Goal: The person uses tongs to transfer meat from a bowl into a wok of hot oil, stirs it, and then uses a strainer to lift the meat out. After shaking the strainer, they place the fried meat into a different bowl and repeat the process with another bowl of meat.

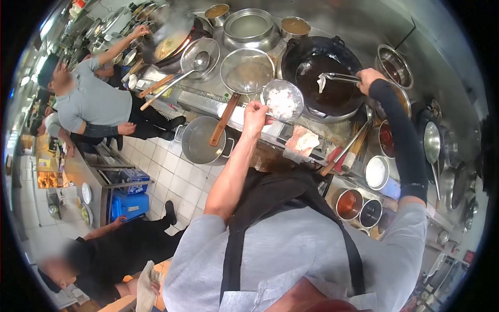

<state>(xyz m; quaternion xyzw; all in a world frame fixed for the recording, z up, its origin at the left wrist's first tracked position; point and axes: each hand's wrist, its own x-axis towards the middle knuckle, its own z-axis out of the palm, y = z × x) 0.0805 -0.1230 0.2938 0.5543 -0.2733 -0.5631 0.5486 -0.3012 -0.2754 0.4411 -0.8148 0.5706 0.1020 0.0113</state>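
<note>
My left hand [254, 118] is closed on the near-left rim of a small clear bowl [300, 100], which contains white and pale pink pieces [280, 104]. The bowl is raised beside a black wok [347, 56] with dark liquid in it. My right hand [370, 80] grips metal tongs [342, 77] from the wok's right side. Between the tong tips a limp white piece [321, 83] hangs over the wok. On the counter edge below the bowl lies a crumpled pale cloth [302, 141].
Left of the bowl, a wooden-handled strainer [247, 70] extends over a large pot [202, 139] below. Sauce containers [349, 203] and a white-filled tub [377, 172] stand at right. Co-workers [99, 96] are at left, one by a steaming wok [171, 46].
</note>
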